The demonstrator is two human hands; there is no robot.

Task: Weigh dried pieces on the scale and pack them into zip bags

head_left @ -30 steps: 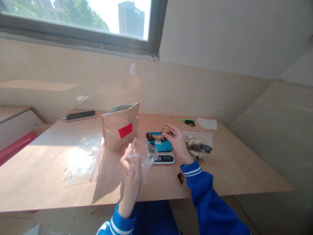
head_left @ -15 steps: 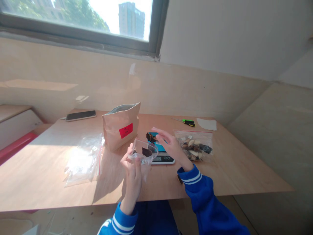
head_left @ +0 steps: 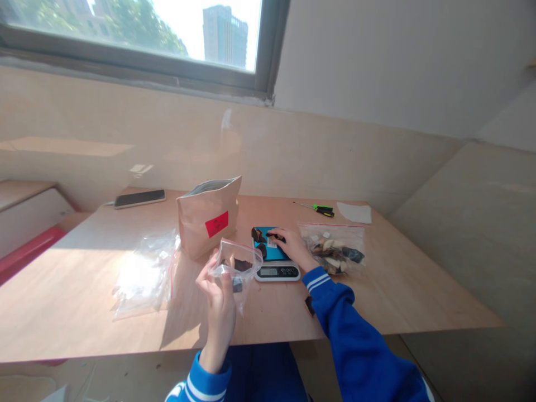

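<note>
Left hand (head_left: 220,296) at lower centre grips an open clear bag (head_left: 235,266) with dark pieces inside. Right hand (head_left: 291,245) rests on the scale (head_left: 274,259) at frame centre, fingers curled on dark pieces (head_left: 258,235); grip unclear. Brown pouch (head_left: 208,220) stands just left.

Wooden bench (head_left: 377,301) bearing a phone (head_left: 139,198), paper pouch (head_left: 208,222), empty plastic bags (head_left: 144,273), scale (head_left: 274,262), filled bag (head_left: 335,248), screwdriver (head_left: 319,209) and paper sheet (head_left: 354,212).

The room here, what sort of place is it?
Probably a makeshift packing or weighing spot: a bare plywood table under a window, a small digital scale and zip bags of dried pieces.
</note>
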